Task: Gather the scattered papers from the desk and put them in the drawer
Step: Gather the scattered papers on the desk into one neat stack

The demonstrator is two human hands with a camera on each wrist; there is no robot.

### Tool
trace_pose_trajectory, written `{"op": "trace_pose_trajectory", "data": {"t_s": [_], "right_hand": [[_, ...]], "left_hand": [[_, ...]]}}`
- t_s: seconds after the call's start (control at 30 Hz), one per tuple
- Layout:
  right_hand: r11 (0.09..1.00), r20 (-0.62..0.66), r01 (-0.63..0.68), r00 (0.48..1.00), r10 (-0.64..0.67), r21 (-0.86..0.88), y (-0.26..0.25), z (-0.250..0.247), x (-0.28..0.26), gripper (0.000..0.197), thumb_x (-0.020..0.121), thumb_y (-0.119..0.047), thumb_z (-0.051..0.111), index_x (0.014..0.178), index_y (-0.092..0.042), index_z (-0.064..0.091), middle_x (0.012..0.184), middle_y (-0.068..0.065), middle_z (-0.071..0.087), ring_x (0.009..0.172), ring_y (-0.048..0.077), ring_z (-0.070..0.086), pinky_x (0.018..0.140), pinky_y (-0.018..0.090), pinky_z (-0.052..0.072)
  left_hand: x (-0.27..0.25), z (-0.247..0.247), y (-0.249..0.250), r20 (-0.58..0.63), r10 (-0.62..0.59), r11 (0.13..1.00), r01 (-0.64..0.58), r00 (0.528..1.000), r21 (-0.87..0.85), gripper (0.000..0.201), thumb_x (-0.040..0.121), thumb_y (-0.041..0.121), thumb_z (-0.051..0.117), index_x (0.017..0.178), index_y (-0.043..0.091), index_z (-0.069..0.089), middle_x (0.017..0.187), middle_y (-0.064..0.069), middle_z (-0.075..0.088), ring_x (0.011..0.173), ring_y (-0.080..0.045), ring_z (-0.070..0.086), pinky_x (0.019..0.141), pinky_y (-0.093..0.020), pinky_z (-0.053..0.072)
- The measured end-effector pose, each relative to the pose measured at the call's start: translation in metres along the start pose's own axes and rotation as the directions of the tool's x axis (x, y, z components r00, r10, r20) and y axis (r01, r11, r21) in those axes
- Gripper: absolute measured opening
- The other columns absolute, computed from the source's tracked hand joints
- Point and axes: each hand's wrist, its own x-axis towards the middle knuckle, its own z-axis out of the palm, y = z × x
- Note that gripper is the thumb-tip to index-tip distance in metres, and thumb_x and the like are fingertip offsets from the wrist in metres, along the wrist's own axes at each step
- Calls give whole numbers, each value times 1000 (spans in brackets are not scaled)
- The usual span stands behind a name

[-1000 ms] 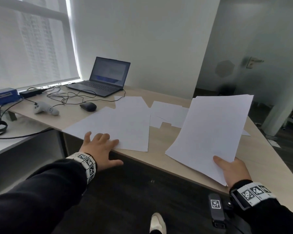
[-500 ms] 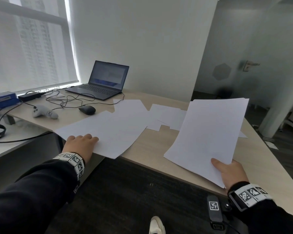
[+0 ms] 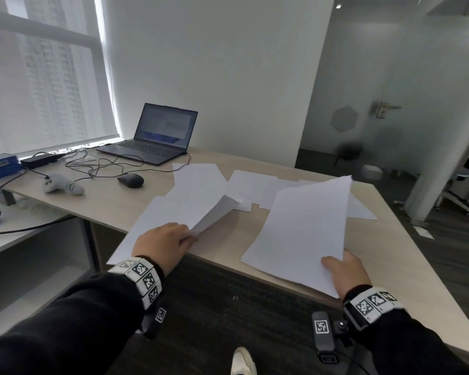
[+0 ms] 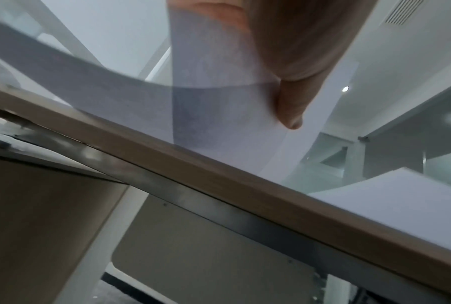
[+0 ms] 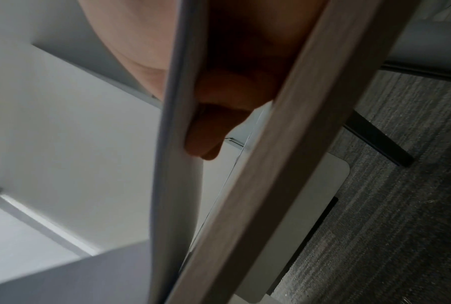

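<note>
My left hand (image 3: 164, 243) pinches the corner of loose sheets (image 3: 190, 209) at the table (image 3: 385, 247) edge, lifting them. My right hand (image 3: 345, 272) grips a stack of papers (image 3: 303, 231) above the table; more papers (image 3: 255, 185) lie behind.

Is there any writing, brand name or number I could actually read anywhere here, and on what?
No text can be read.
Laptop screen: a window shows, too blurred.
Blue box: a pale label strip, too small.
White controller: a dark mark, unreadable.
Wristbands: black-and-white square code patterns, no words.
Papers: blank on the sides shown.
</note>
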Motion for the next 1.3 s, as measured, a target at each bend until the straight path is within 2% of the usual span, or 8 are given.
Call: {"op": "trace_pose_trajectory", "data": {"t_s": [0.3, 0.47, 0.6, 0.83, 0.9, 1.07, 1.17, 1.3], "right_hand": [[991, 138, -132, 982, 128, 23, 2, -20, -14, 17, 86, 2, 55, 100, -2, 64, 87, 12, 68, 84, 33, 63, 76, 36, 48], [979, 159, -205, 966, 206, -21, 4, -34, -36, 17, 77, -20, 56, 86, -8, 64, 94, 17, 67, 88, 32, 61, 74, 35, 42], [907, 99, -392, 919, 381, 152, 13, -49, -52, 29, 100, -12, 43, 121, 0, 60, 121, 20, 64, 113, 35, 59, 91, 36, 43], [719, 429, -525, 837, 340, 455, 9, -75, -65, 87, 80, -84, 30, 112, -14, 70, 107, 20, 74, 84, 35, 75, 74, 40, 57], [745, 429, -546, 819, 380, 382, 13, -76, -64, 86, 72, -85, 43, 114, -15, 72, 111, 19, 73, 94, 38, 73, 83, 47, 57], [750, 331, -541, 837, 435, 380, 28, -76, -55, 43, 87, -50, 49, 98, -12, 67, 81, 14, 74, 67, 34, 68, 58, 36, 53], [803, 255, -458, 887, 385, 380, 28, -70, -55, 29, 95, -26, 52, 106, -4, 67, 96, 17, 74, 87, 36, 70, 80, 48, 58], [916, 217, -331, 934, 284, 227, 25, -63, -61, 30, 96, -4, 45, 121, -8, 61, 108, 14, 71, 100, 34, 67, 91, 49, 54]], "left_hand": [[-28, 15, 104, -129, 311, 933, -329, 941, -145, 26, 92, 53, 43, 96, 38, 65, 81, 12, 64, 65, -16, 62, 51, -31, 50], [-44, 38, 161, -85, 434, 881, -442, 897, -165, 28, 91, 54, 46, 93, 38, 69, 84, 14, 66, 72, -16, 65, 51, -29, 53], [-53, 50, 197, -20, 492, 855, -488, 870, -176, 35, 91, 57, 43, 86, 36, 71, 80, 14, 65, 69, -15, 64, 49, -25, 48], [-64, 51, 225, 259, 567, 823, -553, 782, -134, 66, 86, 78, 22, 101, 33, 67, 103, 10, 67, 92, -19, 60, 74, -33, 48], [-66, 46, 222, 304, 537, 841, -524, 787, -132, 80, 80, 85, 10, 114, 36, 64, 115, 13, 65, 104, -16, 58, 87, -36, 44], [-55, 37, 184, 336, 69, 997, -54, 939, -54, 70, 83, 80, 25, 138, 43, 44, 154, 16, 36, 143, -11, 29, 114, -44, 25], [-46, 35, 152, 437, -208, 977, 211, 875, 43, 72, 83, 73, 36, 147, 41, 29, 163, 7, 18, 150, -19, 12, 116, -54, 18], [-48, 34, 138, 468, -192, 979, 200, 863, 33, 78, 83, 74, 35, 151, 38, 23, 163, 10, 18, 151, -16, 9, 117, -52, 16]]}}
